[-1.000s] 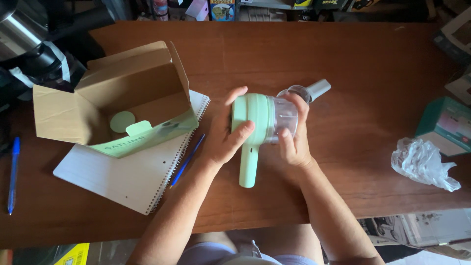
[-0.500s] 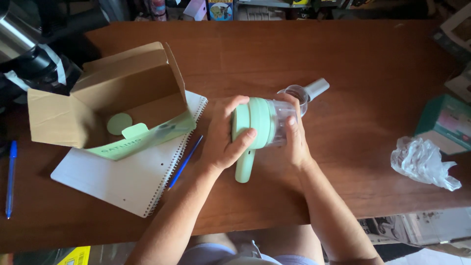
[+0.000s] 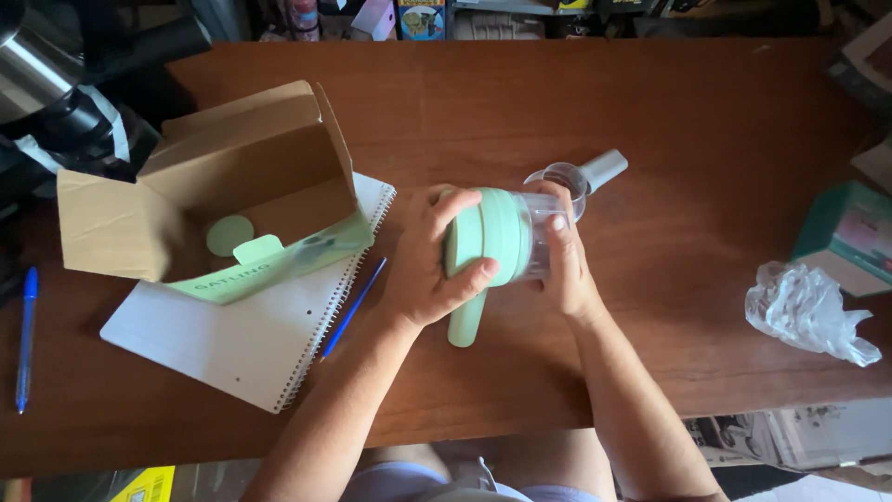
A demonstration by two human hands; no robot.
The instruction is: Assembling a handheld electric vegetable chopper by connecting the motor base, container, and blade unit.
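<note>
Both hands had drawn the green chopper closer above the wooden surface, left hand wrapped around its green body, right hand clasping the clear cup, suggesting the two parts were being twisted together.

hidden: left hand covers the near face of the green gadget | right hand masks part of its clear cup | cut off: teal box at right edge, dark tripod at upper left | box interior partly shadowed
</note>
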